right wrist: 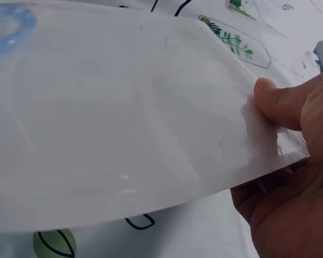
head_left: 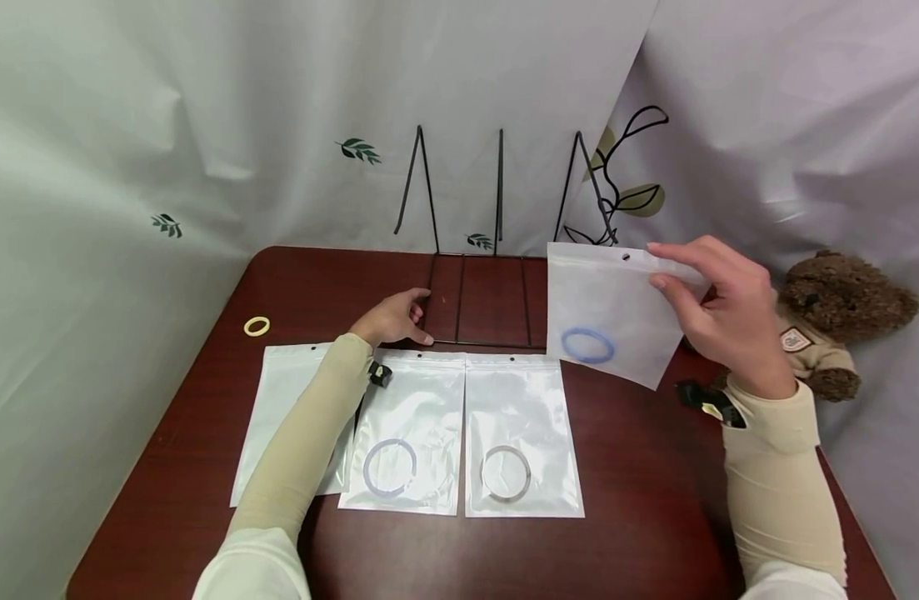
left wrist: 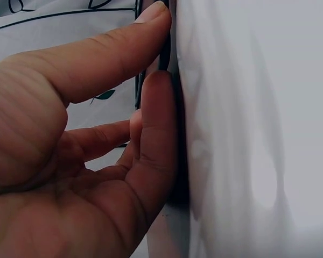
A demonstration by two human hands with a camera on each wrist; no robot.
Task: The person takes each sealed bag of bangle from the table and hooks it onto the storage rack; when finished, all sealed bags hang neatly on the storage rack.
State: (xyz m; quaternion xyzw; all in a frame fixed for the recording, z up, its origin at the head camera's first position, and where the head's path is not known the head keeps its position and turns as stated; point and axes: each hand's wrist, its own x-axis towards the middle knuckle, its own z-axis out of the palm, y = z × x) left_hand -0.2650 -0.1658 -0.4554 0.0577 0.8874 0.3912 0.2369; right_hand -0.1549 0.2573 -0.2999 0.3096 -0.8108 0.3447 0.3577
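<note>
My right hand [head_left: 736,308] pinches a translucent zip bag [head_left: 605,292] by its upper right edge, thumb on one face. The bag hangs tilted above the table with a blue ring [head_left: 588,345] low inside; in the right wrist view the thumb lies on the bag [right wrist: 124,118]. At the table's back, my left hand [head_left: 393,318] holds the left side of a black wire rack [head_left: 459,300] by its base, fingers bent. Close up, the left hand [left wrist: 113,140] has its thumb and fingertips against the dark wire.
Three bags lie in a row: a left bag [head_left: 287,392] partly under my left arm, a middle bag [head_left: 429,400] with a pale ring, and a right bag [head_left: 519,400] with another ring. A yellow ring [head_left: 257,326] lies at left. A teddy bear [head_left: 841,308] sits at right.
</note>
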